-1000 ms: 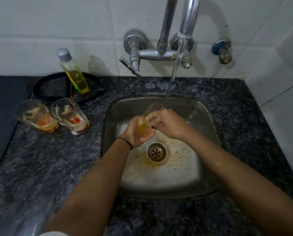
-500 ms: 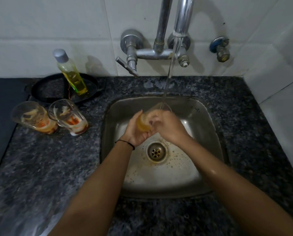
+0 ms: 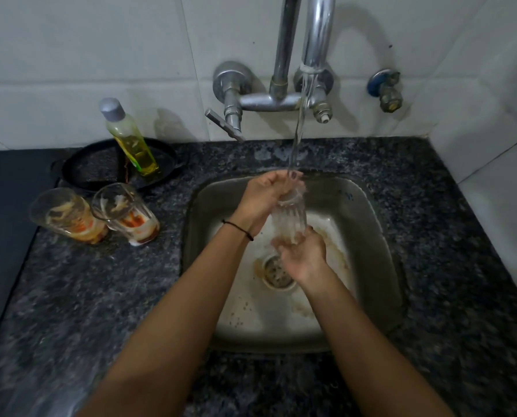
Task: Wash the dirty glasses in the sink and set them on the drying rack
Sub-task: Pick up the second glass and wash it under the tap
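Rinse step. We have the glass [image 3: 292, 218] over the sink [image 3: 371, 236], in the stream [image 3: 299, 124] from the tap [image 3: 317, 31], just beyond the drain [image 3: 276, 270]. The left hand [image 3: 260, 203] grips the upper part, fingers [image 3: 295, 176] curled round the rim end. The right hand [image 3: 304, 257] cups the base, fingers curled under it. The glass looks near upright with its mouth to the water, but splash blurs it, so we can't tell the exact tilt. We see no orange residue in it.

To do this well, we'd say:
- Hold the mouth in the stream so the glass fills and flushes.
- Turn it between both hands so water gets all round.
- Rub the inner wall with the left fingers, then tip it out toward the drain.
- Wet glass is likely slippery, so grip firmly at the base, work low over the sink, and stay off the tap and sink wall.

On the surface [image 3: 101, 296] left of the sink stand a dirty glass [image 3: 67, 215] and a second dirty glass [image 3: 125, 212], close together, with orange residue in the bottoms. Behind them a bottle [image 3: 131, 139] sits in a pan [image 3: 95, 170]. No drying rack is in view. We judge the task early: one glass in hand, two untouched.
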